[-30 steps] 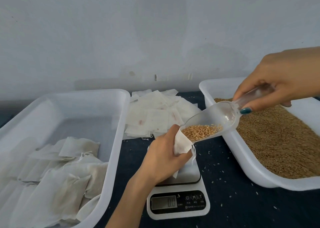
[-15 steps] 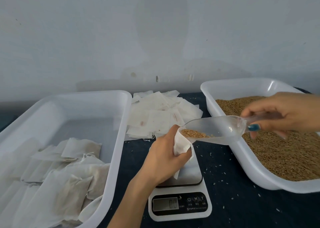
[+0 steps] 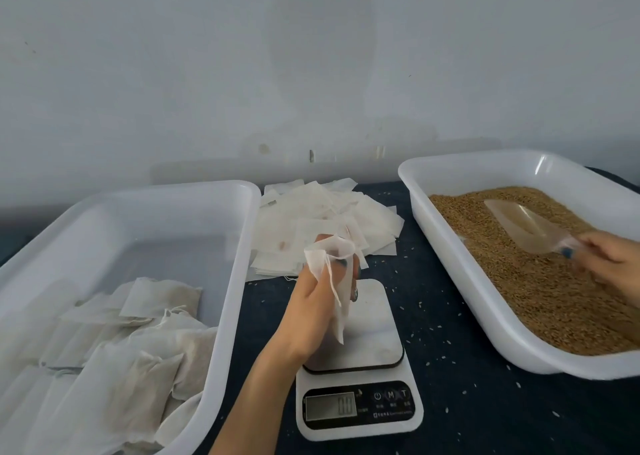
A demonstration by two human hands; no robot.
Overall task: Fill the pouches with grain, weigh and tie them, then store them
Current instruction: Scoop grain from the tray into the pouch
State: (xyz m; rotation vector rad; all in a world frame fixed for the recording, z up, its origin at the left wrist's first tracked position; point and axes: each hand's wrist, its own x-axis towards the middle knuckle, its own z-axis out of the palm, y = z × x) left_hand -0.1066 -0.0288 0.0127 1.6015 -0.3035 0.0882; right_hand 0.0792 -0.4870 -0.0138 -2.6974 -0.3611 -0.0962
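My left hand [image 3: 311,305] grips a white pouch [image 3: 334,274] with its mouth held open, just above the steel plate of the small kitchen scale [image 3: 360,361]. My right hand [image 3: 609,264] pinches the handle of a clear plastic scoop [image 3: 523,227], which lies low on the brown grain [image 3: 519,271] inside the white tray on the right [image 3: 446,170]. The scoop looks empty. Filled, tied pouches [image 3: 138,343] lie in the white tray on the left [image 3: 239,246].
A loose pile of flat empty pouches [image 3: 322,208] sits at the back between the two trays. Stray grains dot the dark cloth [image 3: 450,350] around the scale. A pale wall stands close behind everything.
The scoop has left the pouch mouth and swung right, down into the grain tray. My left hand has turned the pouch more upright over the scale.
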